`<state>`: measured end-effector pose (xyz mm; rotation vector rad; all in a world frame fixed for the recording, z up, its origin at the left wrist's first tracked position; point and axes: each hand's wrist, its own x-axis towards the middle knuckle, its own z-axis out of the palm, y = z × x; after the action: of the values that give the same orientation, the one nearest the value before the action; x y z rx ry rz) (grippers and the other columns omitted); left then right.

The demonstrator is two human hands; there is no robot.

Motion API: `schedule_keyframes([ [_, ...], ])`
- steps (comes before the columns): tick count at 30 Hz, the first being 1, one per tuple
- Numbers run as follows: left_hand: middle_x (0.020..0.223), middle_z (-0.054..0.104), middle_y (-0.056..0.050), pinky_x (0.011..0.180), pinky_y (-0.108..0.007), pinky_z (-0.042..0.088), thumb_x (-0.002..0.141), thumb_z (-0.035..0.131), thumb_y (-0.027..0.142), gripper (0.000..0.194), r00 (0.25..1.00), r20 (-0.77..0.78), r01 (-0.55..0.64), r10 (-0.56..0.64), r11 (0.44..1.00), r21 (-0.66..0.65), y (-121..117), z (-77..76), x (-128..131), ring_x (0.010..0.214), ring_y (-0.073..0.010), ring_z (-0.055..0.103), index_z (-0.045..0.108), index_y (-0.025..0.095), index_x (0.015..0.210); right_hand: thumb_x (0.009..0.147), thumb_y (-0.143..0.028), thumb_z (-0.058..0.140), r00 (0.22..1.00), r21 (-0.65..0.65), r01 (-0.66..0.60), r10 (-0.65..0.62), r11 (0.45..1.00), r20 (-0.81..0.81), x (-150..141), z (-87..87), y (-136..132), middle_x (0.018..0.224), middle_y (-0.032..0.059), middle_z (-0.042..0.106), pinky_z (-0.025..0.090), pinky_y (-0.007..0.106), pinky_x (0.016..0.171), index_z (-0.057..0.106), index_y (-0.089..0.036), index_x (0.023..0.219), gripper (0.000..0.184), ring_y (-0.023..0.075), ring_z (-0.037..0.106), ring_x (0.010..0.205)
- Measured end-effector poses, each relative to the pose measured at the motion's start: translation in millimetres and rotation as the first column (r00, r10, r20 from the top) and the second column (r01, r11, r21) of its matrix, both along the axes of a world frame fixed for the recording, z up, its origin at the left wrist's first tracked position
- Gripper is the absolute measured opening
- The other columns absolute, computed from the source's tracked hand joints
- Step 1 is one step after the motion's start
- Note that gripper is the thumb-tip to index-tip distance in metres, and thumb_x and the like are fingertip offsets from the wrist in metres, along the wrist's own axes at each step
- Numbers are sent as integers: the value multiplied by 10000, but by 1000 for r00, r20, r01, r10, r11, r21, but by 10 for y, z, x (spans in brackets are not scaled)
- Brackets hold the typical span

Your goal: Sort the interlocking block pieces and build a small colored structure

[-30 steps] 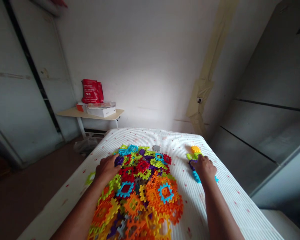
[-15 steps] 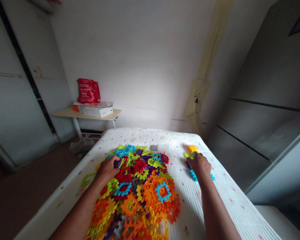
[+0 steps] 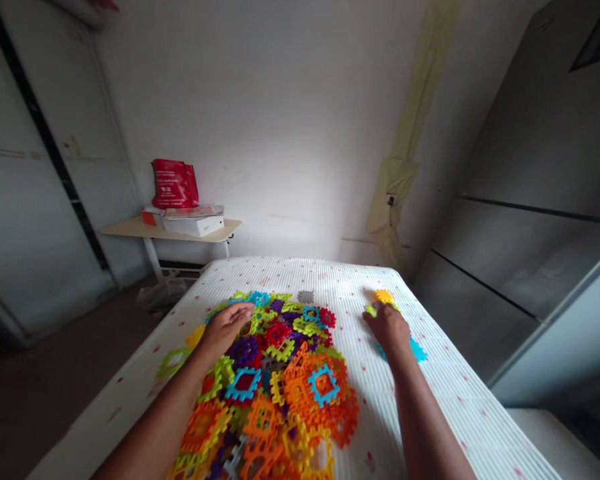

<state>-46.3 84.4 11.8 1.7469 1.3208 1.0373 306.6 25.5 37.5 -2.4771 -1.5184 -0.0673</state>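
A heap of notched plastic interlocking pieces [image 3: 280, 350] in several colours covers the middle of the bed. My left hand [image 3: 226, 327] hovers at the heap's left side, its fingers stretched out and nothing visible in them. On the right, my right hand [image 3: 391, 329] bends its fingers down over a small group of pieces. A yellow piece [image 3: 383, 296] lies just beyond its fingertips, and a lime-green piece [image 3: 371, 311] shows beside them. Blue pieces [image 3: 419, 350] stick out from under the wrist. Whatever the right fingers grip is hidden by the hand.
A lone grey piece [image 3: 306, 296] lies beyond the heap on the white ribbed bedcover [image 3: 325, 268]. Behind at left, a small table [image 3: 125, 227] carries a red bag [image 3: 173, 183] and a white box [image 3: 195, 225]. A grey cabinet [image 3: 525, 260] stands at right.
My left hand has lifted slightly up and right, off a purple piece that now lies in the heap. My right hand has shifted a little left, covering the purple piece seen there before.
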Motion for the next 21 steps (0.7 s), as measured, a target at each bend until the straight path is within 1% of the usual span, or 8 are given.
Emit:
schedule_keyframes([
  [3,1041,695,-117,842,-351,508,802,380,554,558,999,-44,-10,11,1000,24,143,68,102,948,-233,656,572,126,1104,854,-396,488,1000,16,-5,5,1000,-9,25,-3,2,1105,111,611,431,319,778,597,-197,1131,358,242,590,1000],
  [4,1031,697,-105,850,-349,504,812,393,522,510,997,-80,-8,11,999,34,209,83,141,950,-229,651,583,133,1082,854,-394,489,1000,23,-9,9,1000,-14,33,-4,4,1100,110,614,430,313,779,594,-196,1138,362,239,592,996],
  [7,987,697,-69,897,-352,475,821,511,409,303,972,-234,25,-14,999,44,418,109,284,959,-213,633,634,170,963,853,-379,486,999,42,-13,14,999,-33,52,-1,5,1086,108,622,428,299,772,594,-184,1142,365,233,600,980],
  [9,1014,674,-61,904,-386,469,838,561,356,237,938,-343,58,-42,998,36,541,100,391,966,-202,619,634,170,965,851,-372,487,999,46,-10,12,999,-42,57,9,-1,1082,109,623,426,294,764,598,-180,1135,360,233,604,972],
  [12,1130,608,-70,880,-424,481,861,568,335,264,871,-486,98,-74,995,25,675,32,547,1011,-203,587,596,172,1067,852,-361,489,999,59,-16,19,998,-49,56,35,-18,1065,110,629,423,283,755,608,-175,1112,342,227,609,961],
  [15,1196,568,-77,878,-422,485,865,563,330,290,799,-594,128,-93,992,16,762,-85,682,1043,-210,568,572,195,1121,850,-346,498,997,79,-23,28,997,-66,55,53,-29,1062,109,634,419,274,762,609,-173,1116,336,217,609,960],
  [18,1207,559,-82,871,-430,490,865,561,332,317,740,-664,151,-113,989,1,827,-201,794,1037,-213,569,555,190,1149,847,-345,512,997,91,-14,21,996,-81,73,47,-28,1070,107,635,413,269,779,607,-173,1129,344,212,604,966],
  [21,1199,563,-83,863,-430,494,866,560,334,322,698,-705,157,-122,988,-16,869,-257,866,1026,-211,574,553,184,1151,845,-334,513,996,128,-31,42,991,-83,104,35,-30,1062,99,640,409,261,779,619,-177,1116,331,207,604,957],
])
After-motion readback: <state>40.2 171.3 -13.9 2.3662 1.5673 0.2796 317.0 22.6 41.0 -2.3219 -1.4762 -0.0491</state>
